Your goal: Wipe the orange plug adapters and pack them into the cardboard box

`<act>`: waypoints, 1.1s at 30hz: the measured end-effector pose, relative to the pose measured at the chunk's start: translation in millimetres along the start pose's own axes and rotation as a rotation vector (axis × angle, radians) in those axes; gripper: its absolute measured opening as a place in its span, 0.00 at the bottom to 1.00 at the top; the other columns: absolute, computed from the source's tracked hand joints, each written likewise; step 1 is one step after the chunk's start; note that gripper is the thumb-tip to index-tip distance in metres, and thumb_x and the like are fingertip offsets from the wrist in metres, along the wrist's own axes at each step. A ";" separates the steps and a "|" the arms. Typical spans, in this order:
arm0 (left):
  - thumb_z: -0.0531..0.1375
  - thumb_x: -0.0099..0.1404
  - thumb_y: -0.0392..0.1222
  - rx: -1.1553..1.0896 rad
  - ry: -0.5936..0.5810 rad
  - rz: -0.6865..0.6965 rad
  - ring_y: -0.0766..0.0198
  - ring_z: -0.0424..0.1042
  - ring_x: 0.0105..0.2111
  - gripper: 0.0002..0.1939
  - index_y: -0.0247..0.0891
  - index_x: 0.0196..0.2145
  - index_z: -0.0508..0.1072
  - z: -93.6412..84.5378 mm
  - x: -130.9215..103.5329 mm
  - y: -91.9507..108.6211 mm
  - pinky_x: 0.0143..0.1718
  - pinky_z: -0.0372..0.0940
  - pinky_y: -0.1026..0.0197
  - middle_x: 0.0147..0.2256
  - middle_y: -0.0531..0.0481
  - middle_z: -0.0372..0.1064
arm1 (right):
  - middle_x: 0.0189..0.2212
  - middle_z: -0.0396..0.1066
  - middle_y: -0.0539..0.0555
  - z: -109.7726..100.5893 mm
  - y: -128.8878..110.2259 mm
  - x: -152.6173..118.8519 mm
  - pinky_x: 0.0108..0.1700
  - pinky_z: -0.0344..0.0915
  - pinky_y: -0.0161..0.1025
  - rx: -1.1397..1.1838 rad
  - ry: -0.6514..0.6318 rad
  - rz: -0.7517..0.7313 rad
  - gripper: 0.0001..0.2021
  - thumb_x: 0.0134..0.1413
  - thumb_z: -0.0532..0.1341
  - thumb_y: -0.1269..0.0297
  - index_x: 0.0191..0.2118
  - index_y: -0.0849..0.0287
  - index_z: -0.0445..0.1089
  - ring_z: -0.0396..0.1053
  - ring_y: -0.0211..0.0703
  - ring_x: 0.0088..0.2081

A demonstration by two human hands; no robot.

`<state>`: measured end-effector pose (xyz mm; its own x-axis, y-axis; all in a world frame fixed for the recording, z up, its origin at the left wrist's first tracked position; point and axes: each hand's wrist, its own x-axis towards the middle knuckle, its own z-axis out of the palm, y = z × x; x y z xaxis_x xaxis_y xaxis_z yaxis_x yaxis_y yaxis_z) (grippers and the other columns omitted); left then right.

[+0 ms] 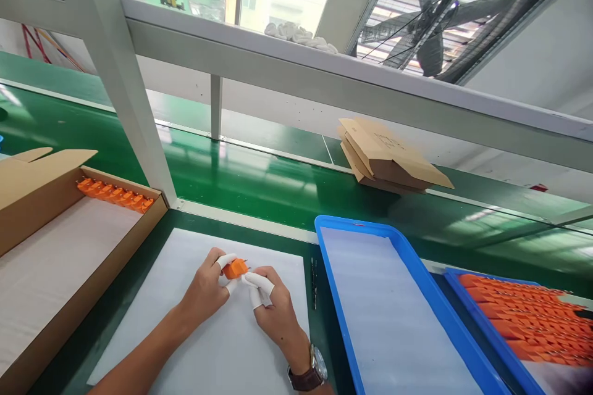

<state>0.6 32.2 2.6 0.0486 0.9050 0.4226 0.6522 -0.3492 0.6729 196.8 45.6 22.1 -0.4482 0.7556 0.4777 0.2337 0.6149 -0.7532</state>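
A small orange plug (236,268) with thin metal pins is held above a white mat (194,333). My left hand (208,284) pinches its left side between thumb and forefinger. From the lower right, my right hand (275,302) has its fingers closed at the plug's edge, near the pins. White finger cots cover the thumb and fingertips of both hands. Between the fingers, part of the plug is hidden. On my right wrist is a watch (311,370) with a dark strap.
Left stands a cardboard box (92,278) with a row of orange plugs (115,194). Right of the mat lie dark tweezers (314,284), a blue tray (412,278) lined with white, and another tray full of orange plugs (532,321). Folded cardboard (389,154) rests behind, below a shelf beam (287,58).
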 end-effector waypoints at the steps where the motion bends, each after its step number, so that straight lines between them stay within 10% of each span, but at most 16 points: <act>1: 0.57 0.67 0.33 0.032 0.009 0.023 0.62 0.67 0.33 0.17 0.41 0.54 0.67 1.6 -1.0 0.1 0.29 0.69 0.61 0.39 0.48 0.62 | 0.43 0.68 0.56 1.9 -0.4 -0.3 0.42 0.74 0.44 -0.016 0.028 -0.023 0.22 0.62 0.56 0.79 0.57 0.51 0.67 0.69 0.45 0.44; 9: 0.51 0.64 0.26 0.130 0.023 0.090 0.61 0.67 0.32 0.18 0.39 0.49 0.68 14.9 -8.3 6.8 0.29 0.69 0.60 0.36 0.48 0.64 | 0.43 0.70 0.60 19.5 -1.1 -2.2 0.41 0.76 0.43 -0.308 0.081 -0.167 0.25 0.60 0.56 0.82 0.61 0.59 0.63 0.71 0.48 0.45; 17: 0.62 0.64 0.40 -0.142 -0.051 -0.217 0.63 0.67 0.31 0.15 0.44 0.49 0.72 -7.8 6.2 14.0 0.31 0.71 0.60 0.37 0.51 0.64 | 0.39 0.70 0.59 11.0 7.0 -3.2 0.32 0.73 0.41 -0.371 0.080 -0.101 0.18 0.55 0.54 0.81 0.49 0.59 0.68 0.71 0.48 0.38; 33: 0.59 0.69 0.39 -0.350 -0.337 -0.143 0.58 0.72 0.45 0.20 0.53 0.58 0.71 -12.3 9.0 12.4 0.47 0.73 0.53 0.51 0.47 0.68 | 0.40 0.69 0.58 -6.1 18.3 -1.4 0.36 0.72 0.44 -0.347 0.139 -0.035 0.20 0.56 0.54 0.81 0.51 0.56 0.68 0.69 0.48 0.40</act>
<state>-0.2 33.0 22.3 0.2560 0.9578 0.1306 0.3806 -0.2240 0.8972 207.0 57.2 10.4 -0.3456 0.7416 0.5750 0.5093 0.6629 -0.5488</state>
